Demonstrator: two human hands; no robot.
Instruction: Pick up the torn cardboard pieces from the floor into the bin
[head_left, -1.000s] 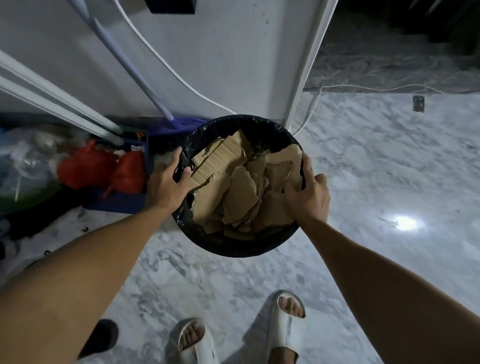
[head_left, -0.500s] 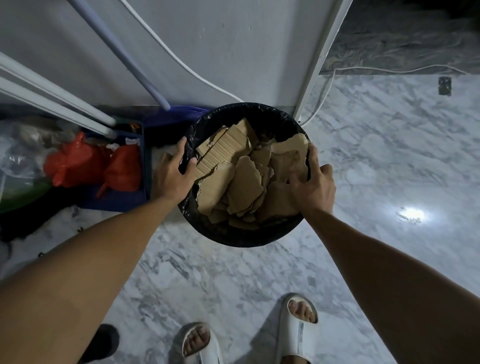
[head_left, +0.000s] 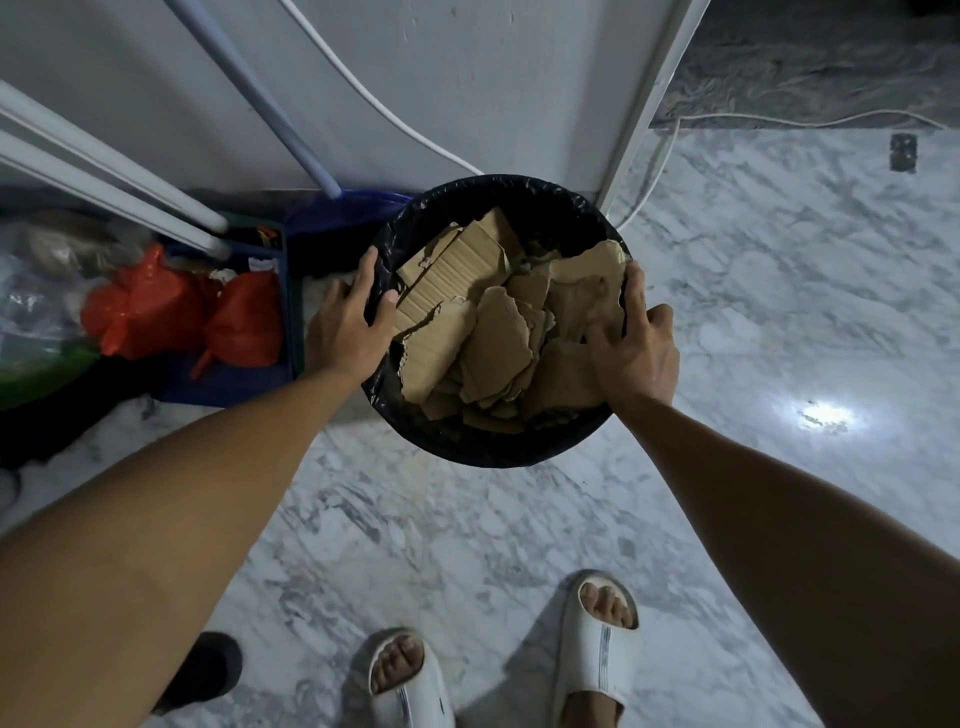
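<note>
A round bin lined with a black bag (head_left: 483, 447) stands on the marble floor by the wall. It is full of torn brown cardboard pieces (head_left: 493, 332). My left hand (head_left: 348, 322) grips the bin's left rim, thumb inside against the cardboard. My right hand (head_left: 636, 338) grips the right rim, with its fingers spread over the cardboard there. No loose cardboard shows on the floor around the bin.
Red plastic bags (head_left: 182, 312) sit in a blue tray (head_left: 228, 384) to the left. A mop handle (head_left: 260, 104) and white poles (head_left: 104, 176) lean on the wall. A white cable (head_left: 727, 119) runs along the floor. My feet in white slides (head_left: 597, 660) stand below.
Both hands stay on the bin's rims. The bin and hands sit slightly higher and to the right in view than a second ago.
</note>
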